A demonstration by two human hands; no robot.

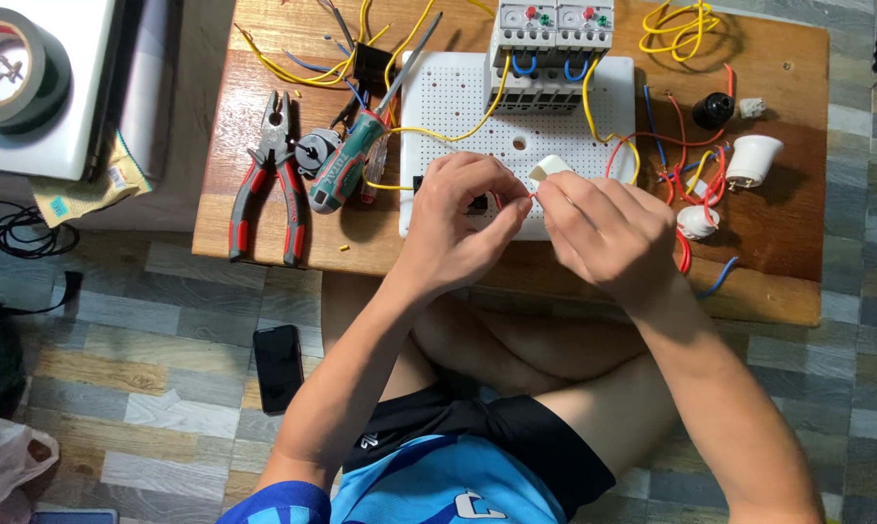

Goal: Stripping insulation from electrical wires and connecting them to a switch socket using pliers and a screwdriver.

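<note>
While both hands worked over the white perforated plastic board at the wooden bench's centre, the left hand pinched a thin red wire; the right hand gripped a small white plastic fitting, apparently mid-wiring; seating the strand called for steadiness.

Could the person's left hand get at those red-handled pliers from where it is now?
Probably yes. The pliers lie in the open on the wooden board, left of the left hand, with nothing lying over them; but that hand now pinches a red wire.

I can't tell how the red wire ends; my left hand and right hand cover it. The tape roll is cut off at the left edge. The white pegboard is partly hidden beneath both hands.
</note>
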